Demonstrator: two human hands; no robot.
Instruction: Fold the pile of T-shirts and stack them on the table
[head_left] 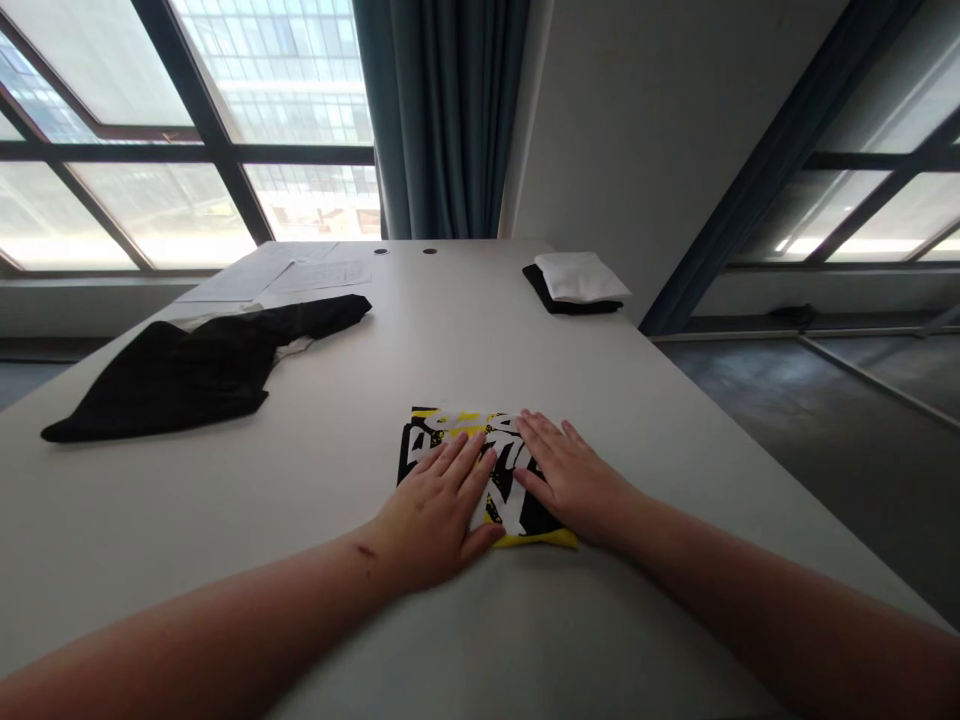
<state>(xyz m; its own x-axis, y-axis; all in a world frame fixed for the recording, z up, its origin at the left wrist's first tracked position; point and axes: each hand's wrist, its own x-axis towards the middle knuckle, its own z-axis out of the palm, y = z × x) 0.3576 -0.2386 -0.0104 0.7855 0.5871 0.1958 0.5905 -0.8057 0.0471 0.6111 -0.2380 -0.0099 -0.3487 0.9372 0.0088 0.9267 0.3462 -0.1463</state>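
A folded cloth garment (504, 480) with a bold black, white and yellow print lies flat on the white table (360, 640) in front of me. My left hand (439, 510) rests palm down on its left part, fingers stretched out. On its right part lies my right hand (571, 478), also palm down with the fingers extended. Both palms cover some of the print, and a yellow edge shows along the near side. Neither hand grips the fabric.
To the left a black garment (180, 375) is spread loosely. Papers (255, 278) lie behind it. Folded white cloth (581, 275) sits on folded black cloth (551, 300) at the back right. Two round holes mark the table's far end, before a blue curtain (442, 120) and windows.
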